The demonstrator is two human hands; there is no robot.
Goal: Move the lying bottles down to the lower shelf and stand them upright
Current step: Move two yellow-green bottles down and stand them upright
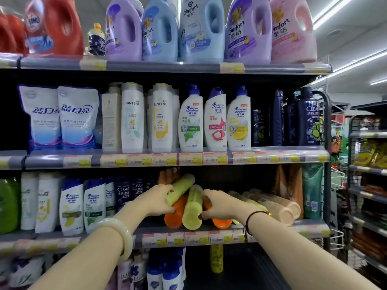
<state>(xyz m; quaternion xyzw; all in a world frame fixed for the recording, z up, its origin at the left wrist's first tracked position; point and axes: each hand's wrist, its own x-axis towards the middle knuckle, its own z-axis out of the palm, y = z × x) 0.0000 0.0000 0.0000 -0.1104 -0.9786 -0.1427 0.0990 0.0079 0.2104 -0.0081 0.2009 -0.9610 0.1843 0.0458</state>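
Several green, orange and beige bottles lie in a pile on the third shelf [310,226]. My left hand [156,200] is closed around the upper green bottle [182,188], which lies across an orange bottle [174,214]. My right hand [219,204] grips a second orange bottle [221,222], right of a green bottle [193,208] that points its base at me. Beige bottles [278,207] lie to the right of the pile. On the lower shelf [251,268] one yellow-green bottle [216,258] stands upright.
Upright shampoo bottles [81,204] fill the same shelf to the left, and refill pouches [312,191] stand at its right end. Purple and blue bottles [155,271] occupy the lower shelf's left part. A wire rack [364,185] of goods stands to the right.
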